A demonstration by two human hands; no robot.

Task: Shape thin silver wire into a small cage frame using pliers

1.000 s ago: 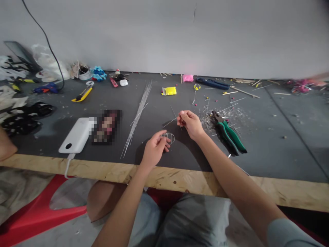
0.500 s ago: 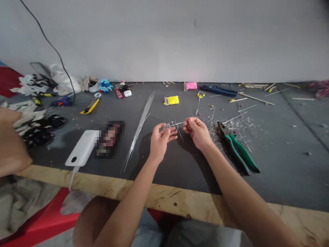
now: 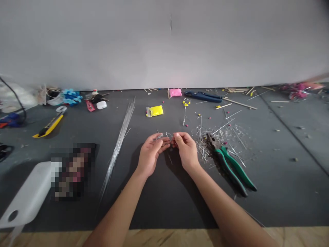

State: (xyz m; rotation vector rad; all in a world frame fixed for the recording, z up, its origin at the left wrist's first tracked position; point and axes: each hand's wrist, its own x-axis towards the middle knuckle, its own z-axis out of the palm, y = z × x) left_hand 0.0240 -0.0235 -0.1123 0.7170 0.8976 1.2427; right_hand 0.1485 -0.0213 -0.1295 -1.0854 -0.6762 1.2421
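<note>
My left hand (image 3: 150,154) and my right hand (image 3: 185,149) meet over the dark mat (image 3: 164,195), both pinched on a small bent piece of thin silver wire (image 3: 166,136) held between their fingertips. A bundle of long straight wires (image 3: 118,144) lies to the left of my left hand. Green-handled pliers (image 3: 230,168) lie just right of my right hand, beside a scatter of cut wire ends (image 3: 203,144).
A white power bank (image 3: 25,195) and a blurred-out item lie at the near left. A yellow utility knife (image 3: 48,126), a yellow packet (image 3: 155,110), a pink packet (image 3: 175,92) and a dark blue tool (image 3: 203,96) lie farther back. Sticks litter the far right.
My hands have come together, the right hand closing in on the left along the wire. The view has tilted and shifted, so the table's wooden edge sits lower.
</note>
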